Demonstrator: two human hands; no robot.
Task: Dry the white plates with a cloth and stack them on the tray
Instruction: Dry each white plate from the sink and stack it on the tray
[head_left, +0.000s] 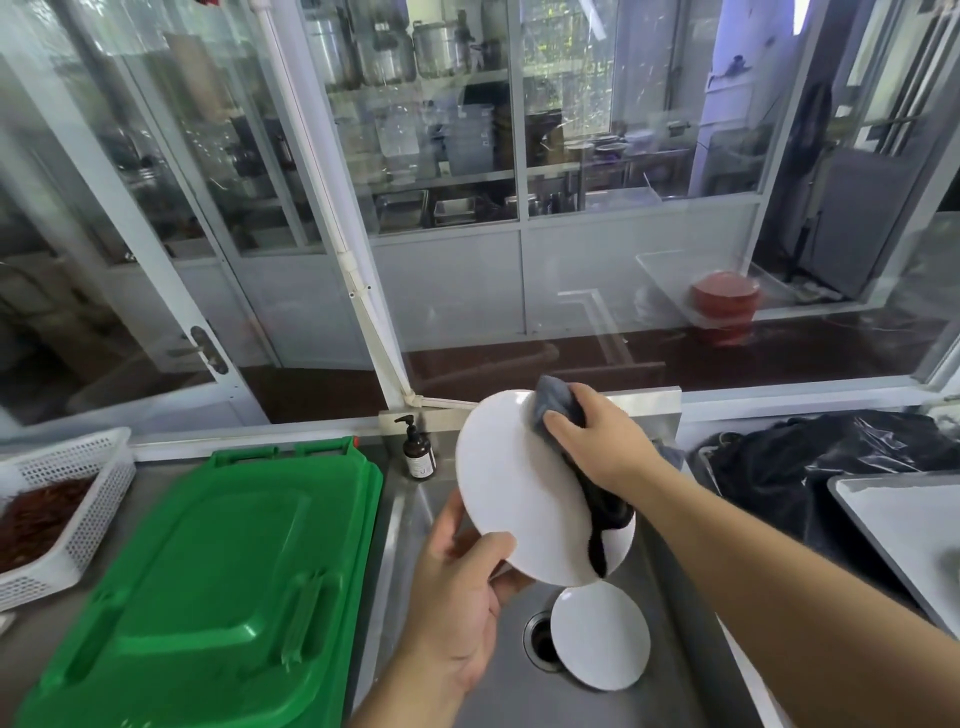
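Observation:
My left hand (457, 587) grips the lower edge of a white plate (514, 483), which is tilted up above the steel sink (441, 509). My right hand (592, 431) holds a dark grey cloth (556, 400) bunched against the plate's upper right rim; a dark tail of the cloth hangs down over the plate's right side. A second white plate (600, 636) lies in the sink basin beside the drain (537, 639). A grey tray (904, 525) sits at the right edge of the view.
A green plastic lid (208, 587) covers the counter left of the sink. A white perforated basket (78, 467) with dried chillies stands at far left. A brown pump bottle (418, 452) stands behind the sink. Black plastic bags (810, 457) lie right of it, glass partitions beyond.

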